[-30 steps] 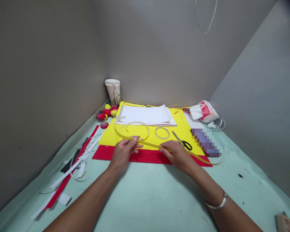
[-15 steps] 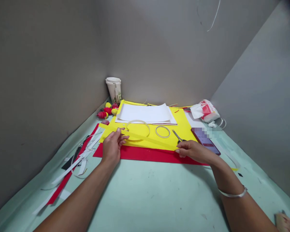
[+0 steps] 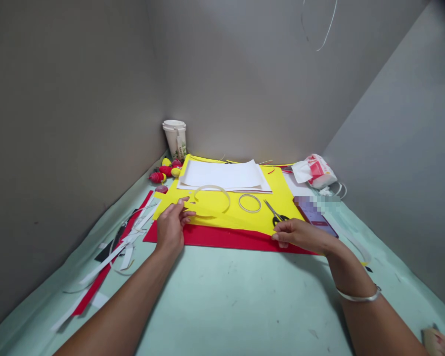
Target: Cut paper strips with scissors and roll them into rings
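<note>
A long yellow paper strip [image 3: 226,218] stretches between my hands, over yellow sheets [image 3: 282,185] that lie on a red sheet [image 3: 222,238]. My left hand [image 3: 172,223] pinches it near its left end. At the other end, the fingertips of my right hand [image 3: 294,234] are closed on it. Black-handled scissors [image 3: 276,212] lie just beyond my right hand. A small ring [image 3: 249,203] and a larger pale hoop [image 3: 228,199] rest on the yellow; the strip and my left hand hide part of the hoop.
White sheets [image 3: 222,174] lie farther back. Paper strips [image 3: 96,287] are heaped at left. Yarn balls [image 3: 165,171] and a lidded cup [image 3: 175,138] stand at back left. A phone [image 3: 317,217] and tissue pack [image 3: 321,173] are at right; grey walls enclose the table [image 3: 222,306].
The strip's right end has moved slightly down and toward me with my right hand. Its surface now looks flatter against the yellow behind it. My left hand has barely moved.
</note>
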### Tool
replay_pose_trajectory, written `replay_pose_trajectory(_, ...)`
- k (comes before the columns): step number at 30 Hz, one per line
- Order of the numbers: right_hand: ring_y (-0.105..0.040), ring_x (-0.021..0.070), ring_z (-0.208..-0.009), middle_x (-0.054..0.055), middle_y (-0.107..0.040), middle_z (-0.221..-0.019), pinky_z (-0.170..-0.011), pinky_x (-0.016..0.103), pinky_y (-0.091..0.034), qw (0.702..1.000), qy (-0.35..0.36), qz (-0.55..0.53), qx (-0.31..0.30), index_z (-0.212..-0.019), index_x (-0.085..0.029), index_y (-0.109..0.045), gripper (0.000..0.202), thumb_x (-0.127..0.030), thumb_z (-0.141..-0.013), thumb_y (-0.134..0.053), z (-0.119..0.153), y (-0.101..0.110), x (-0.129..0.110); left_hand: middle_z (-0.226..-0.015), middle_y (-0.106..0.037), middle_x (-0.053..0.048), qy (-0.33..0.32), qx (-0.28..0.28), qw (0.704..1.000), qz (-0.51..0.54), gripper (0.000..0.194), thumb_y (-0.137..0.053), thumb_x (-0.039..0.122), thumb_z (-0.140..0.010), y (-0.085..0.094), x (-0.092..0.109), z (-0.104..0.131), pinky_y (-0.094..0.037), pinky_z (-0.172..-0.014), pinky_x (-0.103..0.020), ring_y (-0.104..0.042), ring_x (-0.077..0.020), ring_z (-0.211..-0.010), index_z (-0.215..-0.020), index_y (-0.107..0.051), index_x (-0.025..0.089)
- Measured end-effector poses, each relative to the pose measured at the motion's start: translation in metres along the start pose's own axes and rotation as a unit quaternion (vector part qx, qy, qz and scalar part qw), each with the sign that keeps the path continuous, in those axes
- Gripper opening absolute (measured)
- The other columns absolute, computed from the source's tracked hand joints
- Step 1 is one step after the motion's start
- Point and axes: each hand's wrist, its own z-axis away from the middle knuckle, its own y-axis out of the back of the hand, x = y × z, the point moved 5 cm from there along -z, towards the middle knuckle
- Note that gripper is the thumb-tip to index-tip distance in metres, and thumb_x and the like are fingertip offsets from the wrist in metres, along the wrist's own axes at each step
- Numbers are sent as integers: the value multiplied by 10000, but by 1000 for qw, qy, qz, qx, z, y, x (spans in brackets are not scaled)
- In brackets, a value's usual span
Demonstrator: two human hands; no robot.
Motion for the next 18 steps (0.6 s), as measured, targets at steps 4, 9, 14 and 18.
replay_pose_trajectory(4, -567, 157, -692, 11, -668, -724, -633, 246, -375, 1000, -5, 3, -5, -693, -186, -583, 297, -416, -865, -507, 1, 2, 1, -893, -672, -58, 0, -2, 1000, 6, 252, -674, 282, -727, 1, -2, -1, -403, -406, -134, -607, -67, -536, -910, -692, 110)
replay_pose_trajectory(9, -567, 157, -688, 20, -675, -732, -643, 253, -380, 1000, -3, 20, -8, -701, -183, -596, 317, -414, -881, -474, 1, 3, 1, -903, -681, -66, -7, -3, 1000, 11, 259, -652, 300, -737, 4, -3, -3, -406, -408, -142, -614, -78, -539, -920, -694, 122)
replay_pose_trajectory(14, -566, 153, -673, 22, -677, -738, -616, 249, -375, 1000, -10, 15, -25, -751, -182, -625, 290, -383, -877, -460, 1, -1, 2, -951, -696, -95, -6, -4, 1000, 10, 279, -642, 308, -738, 4, -4, -4, -413, -422, -149, -616, -82, -543, -935, -693, 117)
replay_pose_trajectory(18, -564, 154, -664, 20, -676, -728, -603, 249, -371, 999, -18, 17, -26, -765, -182, -630, 265, -373, -858, -473, 2, -1, 4, -924, -708, -91, -8, -3, 1000, 21, 280, -625, 302, -737, 3, -3, -4, -402, -418, -153, -615, -84, -527, -937, -688, 116)
